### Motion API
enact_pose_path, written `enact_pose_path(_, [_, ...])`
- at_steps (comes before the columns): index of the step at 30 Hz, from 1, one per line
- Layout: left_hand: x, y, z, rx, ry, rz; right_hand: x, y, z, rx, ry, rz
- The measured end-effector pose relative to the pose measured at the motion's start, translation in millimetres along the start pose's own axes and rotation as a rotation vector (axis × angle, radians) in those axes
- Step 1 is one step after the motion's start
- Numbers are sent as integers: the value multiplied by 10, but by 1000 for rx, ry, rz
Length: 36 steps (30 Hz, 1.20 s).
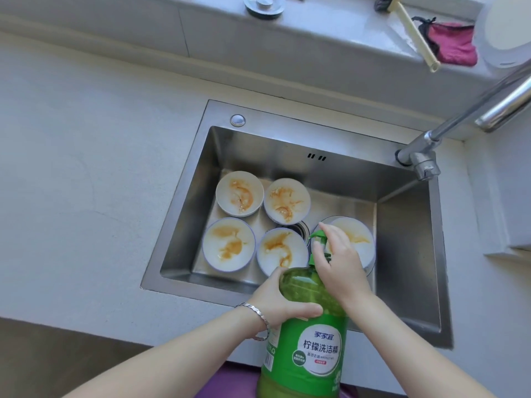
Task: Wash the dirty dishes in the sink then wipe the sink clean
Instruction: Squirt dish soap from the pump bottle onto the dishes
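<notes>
Several white bowls smeared with orange sauce lie in the steel sink (408, 254): one at the back left (239, 193), one beside it (286, 201), one at the front left (229, 244), one in the middle front (280, 248), and one at the right (359, 237) partly behind my hand. Over the sink's front edge I hold a large green bottle of dish soap (307, 340). My left hand (283, 303) grips its shoulder. My right hand (339, 259) rests on the green pump head, fingers curled over it.
A chrome tap (425, 156) reaches in from the right. On the window ledge behind lie a pink cloth (454, 43), a cream-handled brush (413, 33), a sink strainer plug (264, 5) and a white plate (505, 27). Grey countertop (86, 182) spreads to the left.
</notes>
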State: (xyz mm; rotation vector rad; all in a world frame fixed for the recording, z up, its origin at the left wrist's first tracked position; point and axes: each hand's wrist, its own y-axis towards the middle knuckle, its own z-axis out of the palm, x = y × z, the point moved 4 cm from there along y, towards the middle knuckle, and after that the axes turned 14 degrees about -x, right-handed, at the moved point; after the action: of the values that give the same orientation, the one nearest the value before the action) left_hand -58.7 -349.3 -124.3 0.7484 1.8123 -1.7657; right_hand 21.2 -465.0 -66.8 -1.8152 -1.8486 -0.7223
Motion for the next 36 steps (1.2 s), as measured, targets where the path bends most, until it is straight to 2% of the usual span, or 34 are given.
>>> enact_pose_path(10, [-62,80,51,43,54,18,-122,86,-100,-42,-16,101])
enact_pose_path(13, [-79,80,10,19,17,21,-48,120,-80,-19,-4,68])
enact_pose_path(22, [-93,-83,-731,-126,-96,49,663,202,364,82,166,-88])
enact_pose_path(27, [-39,-71,-1146,-128,-34,39,924,173,648,98,175,-94])
enact_pose_path(36, [48,47,-1247,-72,-34,9,968,213,801,29,88,-48])
